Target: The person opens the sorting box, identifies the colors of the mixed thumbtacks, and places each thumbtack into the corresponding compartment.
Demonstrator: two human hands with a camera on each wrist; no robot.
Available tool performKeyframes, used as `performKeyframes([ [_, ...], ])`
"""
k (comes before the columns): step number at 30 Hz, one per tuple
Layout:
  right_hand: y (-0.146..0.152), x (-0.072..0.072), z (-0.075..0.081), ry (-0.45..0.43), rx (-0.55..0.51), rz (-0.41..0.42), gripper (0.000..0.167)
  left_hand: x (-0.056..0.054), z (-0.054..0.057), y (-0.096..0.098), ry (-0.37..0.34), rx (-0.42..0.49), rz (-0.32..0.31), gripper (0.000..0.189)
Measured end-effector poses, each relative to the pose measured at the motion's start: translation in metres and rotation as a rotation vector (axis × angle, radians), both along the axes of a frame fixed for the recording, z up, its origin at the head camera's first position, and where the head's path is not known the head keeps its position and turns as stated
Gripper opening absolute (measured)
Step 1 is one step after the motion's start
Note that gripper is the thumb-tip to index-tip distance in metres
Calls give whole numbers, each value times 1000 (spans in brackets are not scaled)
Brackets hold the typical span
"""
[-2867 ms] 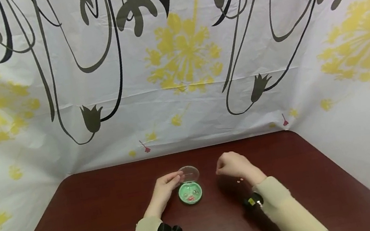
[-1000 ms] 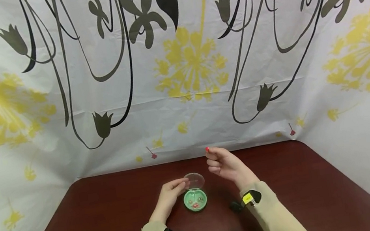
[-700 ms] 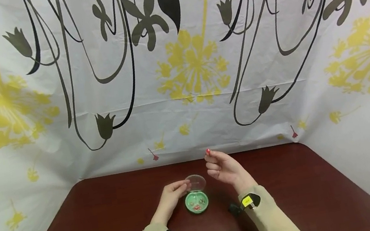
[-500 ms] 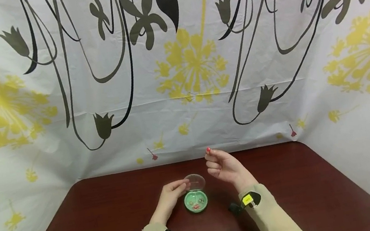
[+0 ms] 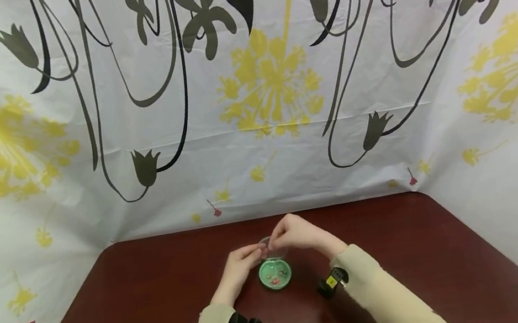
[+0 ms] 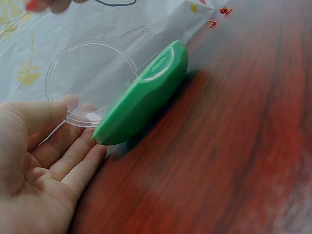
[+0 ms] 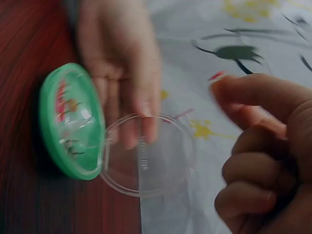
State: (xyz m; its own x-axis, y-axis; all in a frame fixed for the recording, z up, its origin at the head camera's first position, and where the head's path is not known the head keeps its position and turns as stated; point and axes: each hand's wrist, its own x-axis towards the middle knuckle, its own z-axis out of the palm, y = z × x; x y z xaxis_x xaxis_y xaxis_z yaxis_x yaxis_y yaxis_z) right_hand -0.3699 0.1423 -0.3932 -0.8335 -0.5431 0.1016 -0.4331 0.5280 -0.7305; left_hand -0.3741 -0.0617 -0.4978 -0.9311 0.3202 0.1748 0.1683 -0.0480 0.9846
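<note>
A small round green case (image 5: 277, 285) with a clear lid stands on the table, its lid raised. Red, gold-coloured and silvery thumbtacks (image 7: 61, 105) lie inside it. My left hand (image 5: 240, 269) holds the edge of the clear lid (image 6: 91, 43) between thumb and fingers. Above the lid, my right hand (image 5: 297, 234) pinches a red thumbtack (image 7: 217, 76) between thumb and index finger, its other fingers curled in. In the head view that tack is hidden by the fingers. The left wrist view catches the right fingertips at its upper left.
Two orange-red thumbtacks (image 6: 225, 10) lie loose on the dark red wooden table (image 5: 160, 310), beyond the case in the left wrist view. A white patterned cloth (image 5: 262, 183) hangs behind the table's far edge and along both sides.
My right hand first picks up a red tack from the table at right and raises it, then comes left and down to the lid. The left hand keeps holding the lid.
</note>
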Motion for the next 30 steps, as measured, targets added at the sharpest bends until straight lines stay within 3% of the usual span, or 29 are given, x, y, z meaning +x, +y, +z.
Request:
performKeyframes([
  [5, -19, 4, -12, 189, 352, -11, 13, -3, -1, 2, 10, -1, -9, 33],
  [9, -29, 7, -23, 258, 497, -59, 19, -4, -2, 3, 4, -5, -4, 32],
  [15, -34, 6, -34, 300, 544, -98, 27, -7, -3, 5, 11, 11, -11, 30],
  [23, -42, 3, -40, 267, 576, -165, 43, -7, -1, 4, 9, 28, 2, 31],
  [30, -46, 5, -42, 269, 574, -179, 42, -6, -2, 1, 7, 15, 8, 31],
])
